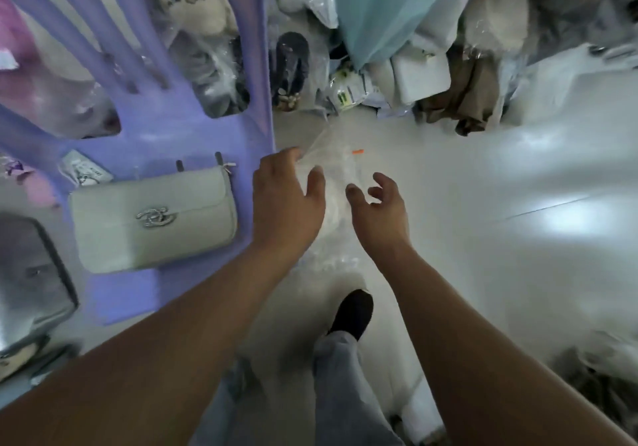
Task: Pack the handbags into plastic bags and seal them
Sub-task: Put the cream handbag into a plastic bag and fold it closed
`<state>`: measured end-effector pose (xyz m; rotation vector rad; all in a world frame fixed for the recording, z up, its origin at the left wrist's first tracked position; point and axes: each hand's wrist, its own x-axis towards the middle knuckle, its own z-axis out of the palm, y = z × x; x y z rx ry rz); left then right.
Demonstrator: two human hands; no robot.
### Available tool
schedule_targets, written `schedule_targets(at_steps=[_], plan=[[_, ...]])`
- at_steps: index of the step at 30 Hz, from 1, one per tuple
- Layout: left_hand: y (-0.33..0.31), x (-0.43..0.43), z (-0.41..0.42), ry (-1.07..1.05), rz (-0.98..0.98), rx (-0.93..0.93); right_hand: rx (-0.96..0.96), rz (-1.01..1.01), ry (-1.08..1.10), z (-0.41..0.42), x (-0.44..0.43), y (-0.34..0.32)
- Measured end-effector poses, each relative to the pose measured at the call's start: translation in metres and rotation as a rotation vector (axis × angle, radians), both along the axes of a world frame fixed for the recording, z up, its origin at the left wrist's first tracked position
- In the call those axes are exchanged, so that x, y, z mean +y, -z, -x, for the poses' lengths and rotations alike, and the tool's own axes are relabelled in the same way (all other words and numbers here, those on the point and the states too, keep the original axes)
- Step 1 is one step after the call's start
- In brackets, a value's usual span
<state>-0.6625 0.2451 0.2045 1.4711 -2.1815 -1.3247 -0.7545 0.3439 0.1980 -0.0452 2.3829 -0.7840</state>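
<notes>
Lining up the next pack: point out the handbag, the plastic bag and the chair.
handbag (153, 220), head view, on its front clasp.
plastic bag (333, 171), head view, on the clear film.
chair (172, 138), head view, on the bare purple seat.

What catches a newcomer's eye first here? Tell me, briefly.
The pale grey quilted handbag with a silver clasp lies on the lilac plastic chair at left. At centre the left grip holds a crumpled clear plastic bag, the right grip open beside it.
</notes>
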Motion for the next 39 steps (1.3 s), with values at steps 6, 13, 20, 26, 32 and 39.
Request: schedule_targets(at_steps=[6,13,20,26,32,39], plan=[[0.067,0.082,0.060,0.116,-0.279,-0.154,-0.136,-0.051,-0.002,0.045,0.070,0.066],[0.201,0.135,0.083,-0.100,-0.519,-0.340,-0.281,-0.102,-0.146,0.067,0.093,0.198],[0.322,0.149,0.068,-0.108,-0.595,-0.458,-0.315,-0.226,-0.311,0.059,0.091,0.330],[0.375,0.143,0.056,-0.194,-0.616,-0.404,-0.381,-0.236,-0.310,0.051,0.077,0.371],[0.373,0.135,0.056,-0.422,-0.790,-0.348,-0.348,-0.218,-0.136,0.044,0.067,0.359],[0.293,0.148,0.074,-0.742,-0.839,-0.233,-0.273,-0.179,0.054,0.052,0.090,0.295]])
